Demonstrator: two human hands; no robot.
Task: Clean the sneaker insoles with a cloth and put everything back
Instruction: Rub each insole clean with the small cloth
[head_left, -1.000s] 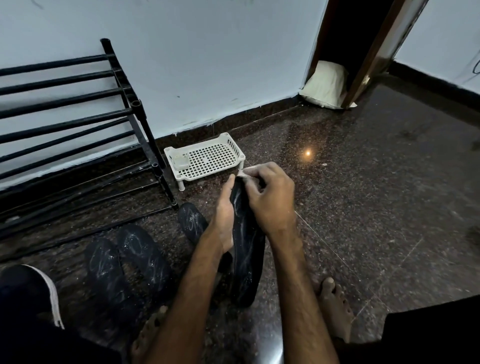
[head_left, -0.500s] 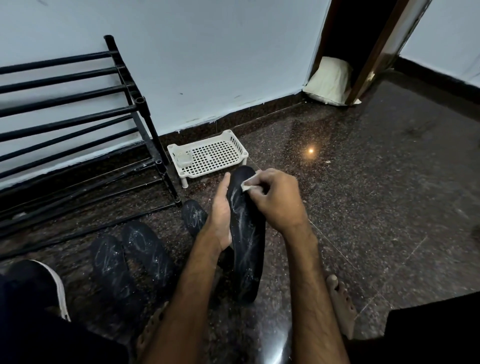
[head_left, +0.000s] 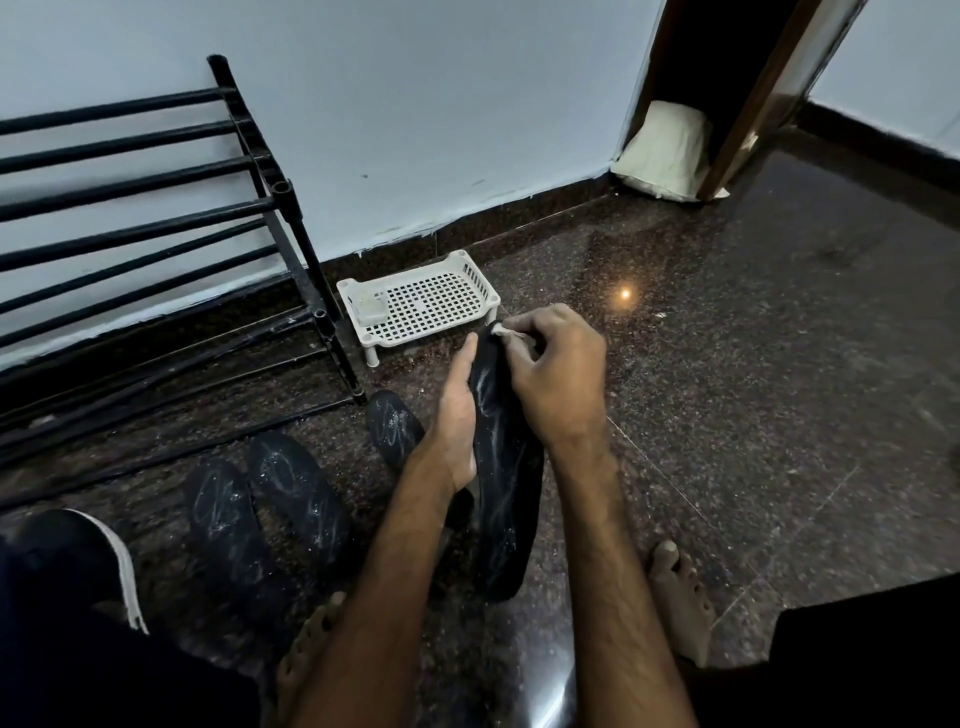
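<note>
The right hand (head_left: 556, 374) pinches a small white cloth (head_left: 501, 328) in curled fingers against the top end of the insole (head_left: 506, 467). The left hand (head_left: 457, 415) clasps the insole's left edge, thumb straight along it and fingers hidden behind. The insole stands nearly upright between the forearms. It looks light, thin and bendy, so backing it at mid-length should stop it buckling.

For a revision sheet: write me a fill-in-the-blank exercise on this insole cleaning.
The left hand holds a black ___.
The right hand pinches a small white ___ at its far end.
___ more insoles lie on the floor.
The white tray stands beside the black shoe ___.
Missing: insole, cloth, three, rack.
</note>
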